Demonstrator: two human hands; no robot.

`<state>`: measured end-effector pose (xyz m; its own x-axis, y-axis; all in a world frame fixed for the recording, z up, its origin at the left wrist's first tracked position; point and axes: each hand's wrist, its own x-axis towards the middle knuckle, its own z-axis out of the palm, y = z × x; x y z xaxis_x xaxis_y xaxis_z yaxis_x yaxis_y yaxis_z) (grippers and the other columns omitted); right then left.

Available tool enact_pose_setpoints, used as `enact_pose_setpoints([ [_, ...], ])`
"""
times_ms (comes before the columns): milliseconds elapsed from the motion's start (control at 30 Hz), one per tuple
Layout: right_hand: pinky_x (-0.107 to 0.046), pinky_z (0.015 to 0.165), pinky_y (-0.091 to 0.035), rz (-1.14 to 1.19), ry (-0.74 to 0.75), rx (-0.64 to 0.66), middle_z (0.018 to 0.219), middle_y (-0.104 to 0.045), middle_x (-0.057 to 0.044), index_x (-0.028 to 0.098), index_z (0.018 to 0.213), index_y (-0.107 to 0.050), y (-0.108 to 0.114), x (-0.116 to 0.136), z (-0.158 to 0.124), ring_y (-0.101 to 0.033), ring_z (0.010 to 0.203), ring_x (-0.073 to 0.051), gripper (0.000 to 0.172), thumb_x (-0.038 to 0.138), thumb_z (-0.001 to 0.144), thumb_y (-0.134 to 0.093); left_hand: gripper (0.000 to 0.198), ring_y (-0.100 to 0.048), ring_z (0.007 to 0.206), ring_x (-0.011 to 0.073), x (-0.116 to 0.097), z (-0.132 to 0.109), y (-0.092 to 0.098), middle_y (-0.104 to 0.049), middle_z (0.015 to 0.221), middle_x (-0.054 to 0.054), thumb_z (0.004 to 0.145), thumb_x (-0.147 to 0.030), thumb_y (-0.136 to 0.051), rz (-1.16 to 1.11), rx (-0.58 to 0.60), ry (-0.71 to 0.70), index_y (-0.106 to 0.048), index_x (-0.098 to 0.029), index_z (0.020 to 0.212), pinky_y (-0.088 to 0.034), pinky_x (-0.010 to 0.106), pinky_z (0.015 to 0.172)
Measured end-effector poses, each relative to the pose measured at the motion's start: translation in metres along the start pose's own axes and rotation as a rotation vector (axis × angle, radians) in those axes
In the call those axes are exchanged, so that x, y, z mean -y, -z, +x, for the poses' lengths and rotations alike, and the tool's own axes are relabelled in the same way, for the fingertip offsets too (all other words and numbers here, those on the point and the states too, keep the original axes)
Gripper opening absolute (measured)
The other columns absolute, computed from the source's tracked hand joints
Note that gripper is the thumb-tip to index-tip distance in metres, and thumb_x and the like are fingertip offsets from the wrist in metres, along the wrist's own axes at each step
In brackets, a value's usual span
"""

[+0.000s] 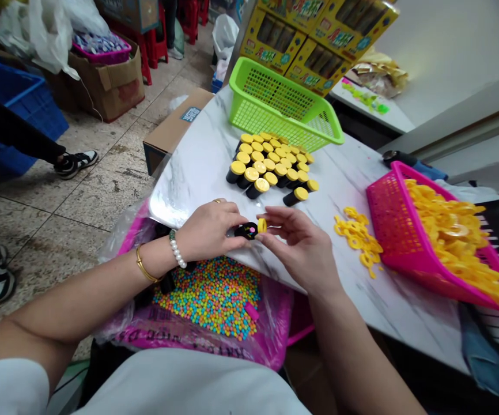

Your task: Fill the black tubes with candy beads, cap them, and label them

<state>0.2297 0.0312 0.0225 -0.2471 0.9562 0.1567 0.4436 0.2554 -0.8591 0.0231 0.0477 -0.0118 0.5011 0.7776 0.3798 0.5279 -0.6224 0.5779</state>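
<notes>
Left fingers [232, 227] gripping candy-filled black tube [246, 231], right fingers [275, 222] pinching yellow cap [262, 225]; more caps in pink basket [383, 230].

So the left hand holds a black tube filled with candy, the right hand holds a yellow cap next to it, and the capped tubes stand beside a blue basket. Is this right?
Not quite: the basket beside the capped tubes is green, not blue, as the head view shows. The left hand does hold the black tube, and the right hand holds the yellow cap.

No legible text; print on yellow boxes [318, 34] too blurred.
</notes>
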Motion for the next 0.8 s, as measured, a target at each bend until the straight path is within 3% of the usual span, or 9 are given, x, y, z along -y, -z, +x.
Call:
enact_pose_setpoints([
  [100, -0.038, 0.089, -0.058, -0.267, 0.195, 0.116, 0.109, -0.073, -0.007, 0.024, 0.107, -0.072, 0.005, 0.01, 0.003, -0.07, 0.099, -0.02, 0.022, 0.025, 0.085, -0.071, 0.025, -0.061, 0.085, 0.0211, 0.0, 0.0, 0.0, -0.069, 0.086, 0.006, 0.085, -0.036, -0.071, 0.012, 0.006, -0.004, -0.074, -0.016, 0.099, -0.048, 0.033, 0.076],
  [200, -0.037, 0.087, -0.059, -0.387, 0.305, 0.18, 0.108, -0.074, -0.006, 0.026, 0.111, -0.074, 0.008, 0.019, 0.007, -0.071, 0.097, -0.02, 0.025, 0.023, 0.087, -0.069, 0.022, -0.06, 0.084, 0.021, 0.001, 0.0, -0.001, -0.068, 0.084, 0.006, 0.084, -0.035, -0.07, 0.02, 0.011, -0.006, -0.074, -0.015, 0.093, -0.047, 0.033, 0.075],
  [367, -0.036, 0.086, -0.06, -0.44, 0.31, 0.192, 0.109, -0.075, -0.004, 0.029, 0.113, -0.075, 0.007, 0.02, 0.009, -0.072, 0.094, -0.02, 0.028, 0.024, 0.087, -0.068, 0.017, -0.059, 0.082, 0.0207, 0.002, 0.0, -0.002, -0.066, 0.08, 0.005, 0.084, -0.031, -0.07, 0.059, 0.002, -0.028, -0.07, -0.015, 0.08, -0.047, 0.032, 0.075],
  [633, -0.038, 0.086, -0.062, -0.433, 0.312, 0.176, 0.109, -0.076, -0.005, 0.029, 0.113, -0.076, 0.007, 0.015, 0.008, -0.074, 0.094, -0.021, 0.028, 0.024, 0.086, -0.07, 0.016, -0.058, 0.077, 0.0196, 0.001, 0.0, -0.001, -0.062, 0.072, 0.003, 0.084, -0.031, -0.069, 0.075, -0.001, -0.036, -0.07, -0.016, 0.078, -0.046, 0.031, 0.071],
  [800, -0.035, 0.077, -0.064, -0.429, 0.33, 0.164, 0.108, -0.076, -0.006, 0.029, 0.112, -0.076, 0.007, 0.017, 0.008, -0.074, 0.091, -0.021, 0.027, 0.024, 0.087, -0.069, 0.019, -0.058, 0.075, 0.0186, 0.002, 0.0, -0.002, -0.063, 0.073, 0.003, 0.086, -0.035, -0.069, 0.064, 0.002, -0.029, -0.072, -0.016, 0.085, -0.045, 0.031, 0.07],
])
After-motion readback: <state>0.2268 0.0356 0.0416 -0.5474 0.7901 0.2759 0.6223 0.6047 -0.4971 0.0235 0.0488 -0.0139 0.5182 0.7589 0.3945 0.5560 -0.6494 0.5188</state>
